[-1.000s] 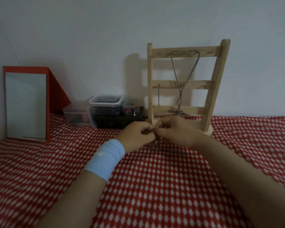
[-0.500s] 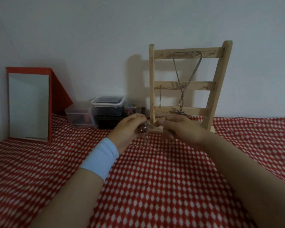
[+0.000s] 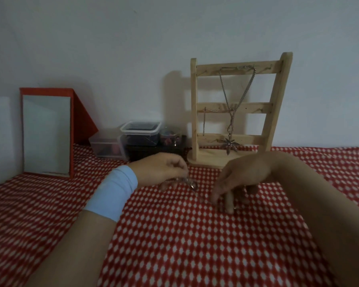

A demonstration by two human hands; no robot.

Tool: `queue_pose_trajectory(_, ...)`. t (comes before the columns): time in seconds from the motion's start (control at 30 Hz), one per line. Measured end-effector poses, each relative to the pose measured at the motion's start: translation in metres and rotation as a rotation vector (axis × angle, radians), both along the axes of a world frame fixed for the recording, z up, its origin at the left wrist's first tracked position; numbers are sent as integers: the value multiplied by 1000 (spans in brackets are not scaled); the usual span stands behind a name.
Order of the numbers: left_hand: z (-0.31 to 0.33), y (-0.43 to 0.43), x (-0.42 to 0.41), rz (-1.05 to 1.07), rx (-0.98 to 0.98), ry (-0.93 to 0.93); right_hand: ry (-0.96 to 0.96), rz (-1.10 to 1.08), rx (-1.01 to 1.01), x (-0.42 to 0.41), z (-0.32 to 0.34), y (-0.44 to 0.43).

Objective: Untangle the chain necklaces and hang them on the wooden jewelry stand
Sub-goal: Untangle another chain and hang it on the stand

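The wooden jewelry stand [image 3: 195,100] stands at the back of the red patterned cloth [image 3: 174,241]. A silver necklace with a leaf pendant [image 3: 229,145] hangs from its top rail, and a short chain [image 3: 204,121] hangs from the middle rail. In front of the stand, my left hand [image 3: 160,168], with a light blue wristband, pinches a bunch of tangled chain [image 3: 188,181] just above the cloth. A thin strand runs from there to my right hand [image 3: 244,176], whose fingers point down and pinch that strand at the cloth.
A red-framed mirror [image 3: 46,133] leans against the wall at the left. Clear plastic containers [image 3: 140,133], a small jar [image 3: 170,136] and a dark box [image 3: 153,151] sit beside the stand's left post. The wall is close behind.
My hands have drawn apart and dropped to the cloth. The left one kept the tangle, and the right one moved right and down with a strand.
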State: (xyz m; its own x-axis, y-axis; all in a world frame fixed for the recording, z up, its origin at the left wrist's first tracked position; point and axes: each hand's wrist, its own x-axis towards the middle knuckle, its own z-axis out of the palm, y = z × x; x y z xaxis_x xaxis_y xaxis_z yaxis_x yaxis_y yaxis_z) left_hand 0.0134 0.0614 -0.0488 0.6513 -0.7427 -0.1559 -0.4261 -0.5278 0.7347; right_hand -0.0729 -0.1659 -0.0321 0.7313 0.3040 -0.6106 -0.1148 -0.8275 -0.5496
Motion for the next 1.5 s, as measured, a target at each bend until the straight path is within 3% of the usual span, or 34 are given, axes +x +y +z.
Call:
queue_pose_trajectory(0.1,7,18,-13,-144,227,110,19,158,-186,-3,7,12)
queue_pose_trajectory(0.17,7,29,-17,-145,280,58,-37,169,-274,-3,9,19)
queue_pose_trajectory(0.33,-3,39,-21,-90,187,-158,-348,21,-209,4,2,38)
queue_pose_trajectory(0.47,-21,34,-29,-170,345,-295,-323,126,-205,9,-16,71)
queue_pose_trajectory(0.53,-27,34,-28,-137,274,-330,-362,142,-215,7,-26,79)
queue_pose_trajectory(0.67,-32,36,-24,-45,169,-386,-443,87,-40,0,-38,75)
queue_pose_trajectory(0.83,-32,24,-22,29,-56,-275,-461,-31,66,1,-35,60)
queue_pose_trajectory(0.93,-27,8,-17,63,-174,-244,-437,-145,246,-3,-24,41)
queue_pose_trajectory(1.03,-14,-13,-10,26,-223,-229,-383,-229,365,-5,-14,21)
queue_pose_trajectory(1.17,13,-45,1,-68,-213,-263,-467,-355,300,2,-2,-6)
queue_pose_trajectory(1.3,37,-64,7,-103,-239,-296,-425,-363,538,7,2,-18)
queue_pose_trajectory(1.5,40,-75,22,-74,-352,-327,-544,-317,377,16,-3,-28)
